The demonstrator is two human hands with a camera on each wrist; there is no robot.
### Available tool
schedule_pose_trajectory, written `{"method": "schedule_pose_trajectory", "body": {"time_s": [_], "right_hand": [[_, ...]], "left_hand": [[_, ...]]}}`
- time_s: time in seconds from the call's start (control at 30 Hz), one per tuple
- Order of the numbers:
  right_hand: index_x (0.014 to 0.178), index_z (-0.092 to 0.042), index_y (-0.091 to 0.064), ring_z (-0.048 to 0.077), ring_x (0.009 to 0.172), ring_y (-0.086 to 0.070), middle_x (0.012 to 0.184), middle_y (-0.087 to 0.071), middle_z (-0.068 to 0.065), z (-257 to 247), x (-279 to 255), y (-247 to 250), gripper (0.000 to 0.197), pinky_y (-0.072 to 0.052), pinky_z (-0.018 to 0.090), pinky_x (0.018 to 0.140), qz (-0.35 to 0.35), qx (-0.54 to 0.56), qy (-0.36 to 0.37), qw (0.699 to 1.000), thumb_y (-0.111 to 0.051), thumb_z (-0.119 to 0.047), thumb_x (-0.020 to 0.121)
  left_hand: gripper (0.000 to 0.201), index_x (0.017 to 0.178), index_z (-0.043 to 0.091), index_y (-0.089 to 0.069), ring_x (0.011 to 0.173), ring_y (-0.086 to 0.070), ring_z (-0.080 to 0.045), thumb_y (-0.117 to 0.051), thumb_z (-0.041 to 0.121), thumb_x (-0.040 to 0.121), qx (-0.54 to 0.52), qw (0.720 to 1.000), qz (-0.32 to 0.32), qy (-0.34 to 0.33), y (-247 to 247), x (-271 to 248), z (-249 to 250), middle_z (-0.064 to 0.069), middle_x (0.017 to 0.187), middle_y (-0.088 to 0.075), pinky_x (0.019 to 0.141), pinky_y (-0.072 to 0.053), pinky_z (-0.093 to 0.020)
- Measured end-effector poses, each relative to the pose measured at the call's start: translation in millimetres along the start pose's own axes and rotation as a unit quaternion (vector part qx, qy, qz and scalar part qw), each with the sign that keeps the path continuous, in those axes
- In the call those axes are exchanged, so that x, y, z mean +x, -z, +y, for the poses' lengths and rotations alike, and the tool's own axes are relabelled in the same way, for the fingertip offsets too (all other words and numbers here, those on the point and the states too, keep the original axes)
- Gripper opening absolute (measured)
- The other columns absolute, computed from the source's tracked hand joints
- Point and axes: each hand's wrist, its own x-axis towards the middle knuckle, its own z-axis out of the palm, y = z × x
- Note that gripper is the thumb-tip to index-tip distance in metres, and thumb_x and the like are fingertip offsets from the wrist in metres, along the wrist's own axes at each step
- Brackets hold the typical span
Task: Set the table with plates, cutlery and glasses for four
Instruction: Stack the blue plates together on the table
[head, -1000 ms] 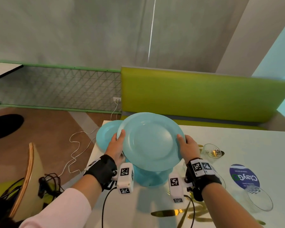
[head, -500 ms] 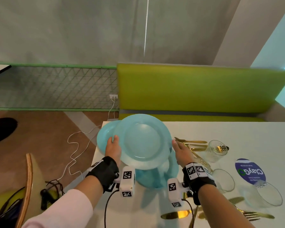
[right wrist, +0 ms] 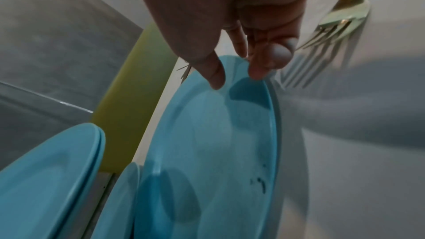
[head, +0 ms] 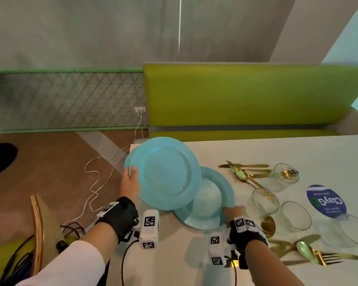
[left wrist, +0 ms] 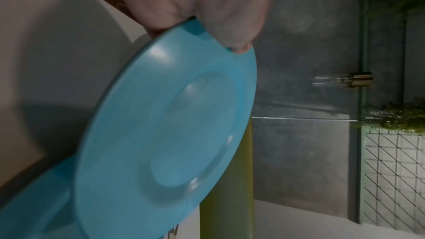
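Observation:
My left hand (head: 130,184) grips the left rim of a light blue plate (head: 165,174) held tilted above the white table's (head: 277,149) far left corner, thumb on top (left wrist: 230,30). A second rim shows just under it (right wrist: 46,179). Another blue plate (head: 211,197) sits low on the table to the right, partly under the held one. My right hand (head: 234,213) pinches its near rim, thumb on top (right wrist: 214,75). Gold cutlery (head: 246,170) and several clear glasses (head: 265,200) lie to the right.
More gold cutlery, a fork among it (head: 327,259), lies at the near right beside a tipped glass (head: 343,230). A blue round sticker (head: 326,201) is on the tabletop. A green bench (head: 246,96) runs behind the table; a wooden chair (head: 36,228) and cables stand left.
Both hands held the plates up together. Now my right hand has come down and right with one plate to the table, while my left hand alone keeps the rest raised.

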Motion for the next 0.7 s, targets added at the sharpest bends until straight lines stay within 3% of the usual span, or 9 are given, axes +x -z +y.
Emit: {"method": "schedule_pose_trajectory", "body": {"time_s": [0.1, 0.2, 0.27, 0.33, 0.37, 0.43, 0.53, 0.6, 0.7], "right_hand": [[0.107, 0.004, -0.059, 0.035, 0.087, -0.066, 0.094, -0.066, 0.019, -1, -3, 1, 0.044, -0.047, 0.031, 0.066, 0.007, -0.01, 0.019, 1.0, -0.058, -0.034, 0.084], [0.108, 0.003, -0.058, 0.032, 0.077, -0.061, 0.092, -0.059, 0.016, -8, -10, 7, 0.043, -0.052, 0.039, 0.076, 0.018, 0.008, 0.076, 0.997, -0.045, -0.036, 0.095], [0.104, 0.0, -0.054, 0.029, 0.067, -0.059, 0.092, -0.06, 0.017, -16, -19, 15, 0.037, -0.054, 0.042, 0.077, 0.022, 0.057, 0.121, 0.991, -0.04, -0.033, 0.098], [0.109, -0.001, -0.052, 0.036, 0.084, -0.062, 0.103, -0.063, 0.02, -27, -31, 27, 0.037, -0.053, 0.047, 0.083, 0.039, 0.078, 0.164, 0.983, -0.039, -0.034, 0.098], [0.113, 0.0, -0.051, 0.038, 0.095, -0.06, 0.11, -0.062, 0.02, -34, -40, 34, 0.038, -0.05, 0.045, 0.084, 0.057, 0.066, 0.187, 0.979, -0.04, -0.032, 0.098], [0.112, 0.005, -0.051, 0.038, 0.103, -0.056, 0.11, -0.06, 0.023, -49, -62, 52, 0.033, -0.037, 0.032, 0.075, 0.122, 0.019, 0.239, 0.963, -0.041, -0.024, 0.099], [0.1, 0.01, -0.05, 0.034, 0.085, -0.05, 0.097, -0.056, 0.028, -71, -99, 80, 0.027, -0.024, 0.029, 0.066, 0.215, 0.036, 0.331, 0.918, -0.043, -0.016, 0.098], [0.094, 0.006, -0.047, 0.027, 0.077, -0.042, 0.087, -0.052, 0.022, -82, -108, 94, 0.024, -0.025, 0.03, 0.066, 0.253, 0.078, 0.351, 0.898, -0.043, -0.018, 0.099], [0.093, -0.004, -0.043, 0.026, 0.08, -0.045, 0.086, -0.05, 0.014, -93, -107, 104, 0.021, -0.032, 0.033, 0.069, 0.238, 0.156, 0.329, 0.901, -0.041, -0.024, 0.099]], "left_hand": [[0.041, 0.136, 0.013, -0.043, 0.107, -0.056, -0.029, -0.034, 0.031, 0.101, -0.019, 1.0, 0.0, 0.002, 1, 0, -1, -0.013, 0.13, -0.054, 0.09, -0.045, -0.037], [0.039, 0.135, 0.017, -0.043, 0.106, -0.056, -0.028, -0.035, 0.032, 0.1, -0.054, 0.999, 0.007, 0.007, 3, 2, -3, -0.013, 0.129, -0.055, 0.093, -0.046, -0.041], [0.038, 0.133, 0.015, -0.044, 0.101, -0.056, -0.026, -0.035, 0.03, 0.1, -0.069, 0.997, 0.018, 0.002, 5, 4, -1, -0.015, 0.129, -0.056, 0.091, -0.046, -0.039], [0.038, 0.134, 0.014, -0.044, 0.102, -0.056, -0.026, -0.035, 0.03, 0.1, -0.071, 0.997, 0.027, 0.001, 5, 6, 2, -0.015, 0.129, -0.056, 0.09, -0.046, -0.038], [0.039, 0.134, 0.014, -0.043, 0.104, -0.056, -0.028, -0.035, 0.03, 0.1, -0.072, 0.997, 0.029, 0.002, 6, 7, 3, -0.014, 0.129, -0.055, 0.09, -0.045, -0.038], [0.04, 0.135, 0.014, -0.043, 0.106, -0.056, -0.029, -0.035, 0.03, 0.1, -0.071, 0.997, 0.033, 0.003, 6, 10, 4, -0.013, 0.129, -0.055, 0.091, -0.045, -0.038], [0.04, 0.137, 0.013, -0.041, 0.102, -0.054, -0.026, -0.033, 0.029, 0.101, -0.083, 0.996, 0.027, 0.001, 5, 11, 5, -0.011, 0.124, -0.054, 0.089, -0.045, -0.037], [0.041, 0.138, 0.012, -0.04, 0.103, -0.054, -0.026, -0.033, 0.028, 0.101, -0.085, 0.996, 0.026, 0.007, 1, 11, 4, -0.01, 0.123, -0.054, 0.09, -0.045, -0.037], [0.044, 0.14, 0.014, -0.037, 0.115, -0.055, -0.033, -0.035, 0.033, 0.1, -0.091, 0.995, 0.019, 0.03, -9, 9, 2, -0.012, 0.133, -0.052, 0.099, -0.046, -0.046]]}}
